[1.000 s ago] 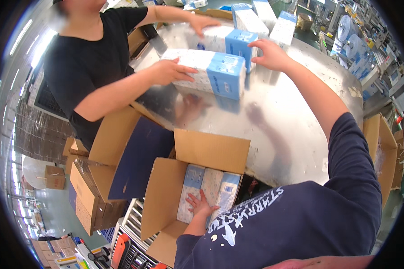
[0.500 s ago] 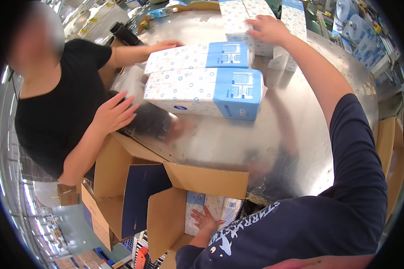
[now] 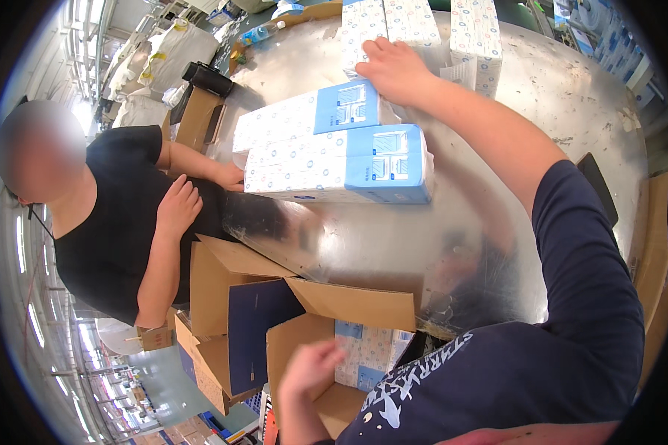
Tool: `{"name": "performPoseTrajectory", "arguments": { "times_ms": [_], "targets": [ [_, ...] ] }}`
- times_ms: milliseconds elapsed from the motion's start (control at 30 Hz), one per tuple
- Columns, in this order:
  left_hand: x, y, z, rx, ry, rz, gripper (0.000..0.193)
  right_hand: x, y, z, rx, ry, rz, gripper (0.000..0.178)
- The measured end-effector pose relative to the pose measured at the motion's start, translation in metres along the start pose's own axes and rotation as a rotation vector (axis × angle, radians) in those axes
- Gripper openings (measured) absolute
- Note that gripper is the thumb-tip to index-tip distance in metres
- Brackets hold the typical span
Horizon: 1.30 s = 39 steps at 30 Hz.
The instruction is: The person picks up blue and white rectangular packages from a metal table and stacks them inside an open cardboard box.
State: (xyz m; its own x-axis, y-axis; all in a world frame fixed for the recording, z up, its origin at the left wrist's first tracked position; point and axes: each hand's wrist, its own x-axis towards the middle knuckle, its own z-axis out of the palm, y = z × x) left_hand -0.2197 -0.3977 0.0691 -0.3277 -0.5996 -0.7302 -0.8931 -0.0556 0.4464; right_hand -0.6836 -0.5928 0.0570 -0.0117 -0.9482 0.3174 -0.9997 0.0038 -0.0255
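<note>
Two long white packs with blue ends and small ring prints lie side by side on the metal table: a far pack (image 3: 289, 119) and a near pack (image 3: 300, 165). At the far pack's blue end is my right hand (image 3: 395, 73), fingers bent against its far corner. Just beyond stand more white printed packs (image 3: 412, 24). Low in the view, my left hand (image 3: 313, 368), smeared by motion, hangs over an open cardboard carton (image 3: 349, 302). Inside that carton lie white and blue packs (image 3: 365, 348), and the hand looks apart from them.
Across the left side a co-worker (image 3: 119, 215) in black has one hand at the packs' left ends and the other raised. A second open carton (image 3: 211, 278) adjoins mine. Another white pack (image 3: 476, 44) stands farther right. A dark cylinder (image 3: 206, 78) and a bottle (image 3: 262, 32) are at the back.
My left hand has lifted off the packs in the carton. My right hand has come nearer and left, from the standing packs to the far lying pack, which has shifted left against the near one.
</note>
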Motion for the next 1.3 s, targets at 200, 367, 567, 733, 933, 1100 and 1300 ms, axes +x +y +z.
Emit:
{"name": "performPoseTrajectory", "arguments": {
  "times_ms": [200, 367, 567, 733, 933, 1100, 1300],
  "targets": [
    [0.134, 0.138, -0.077, -0.039, 0.602, 0.511, 0.078, -0.018, -0.020, -0.005, 0.276, -0.189, -0.207, 0.016],
    [0.204, 0.118, -0.130, -0.199, 0.635, 0.601, 0.093, -0.080, -0.002, -0.054, 0.708, -0.480, -0.486, 0.014],
    [0.271, 0.121, -0.203, -0.039, 0.913, 0.434, 0.076, -0.015, -0.041, -0.010, 0.424, -0.168, -0.133, 0.059],
    [0.264, 0.133, -0.187, -0.182, 0.751, 0.446, 0.055, -0.012, -0.043, -0.003, 0.371, -0.196, -0.233, 0.055],
    [0.188, 0.129, -0.087, -0.353, 0.487, 0.442, 0.055, -0.146, -0.043, -0.063, 0.395, -0.229, -0.275, 0.050],
    [0.093, 0.106, -0.017, -0.598, -0.044, 0.414, 0.063, -0.288, -0.022, -0.125, 0.775, -0.203, -0.242, 0.043],
    [0.111, 0.121, 0.022, -0.727, -0.337, 0.156, 0.068, -0.354, 0.043, -0.053, 1.553, -0.428, 0.949, 0.061]
  ]
}}
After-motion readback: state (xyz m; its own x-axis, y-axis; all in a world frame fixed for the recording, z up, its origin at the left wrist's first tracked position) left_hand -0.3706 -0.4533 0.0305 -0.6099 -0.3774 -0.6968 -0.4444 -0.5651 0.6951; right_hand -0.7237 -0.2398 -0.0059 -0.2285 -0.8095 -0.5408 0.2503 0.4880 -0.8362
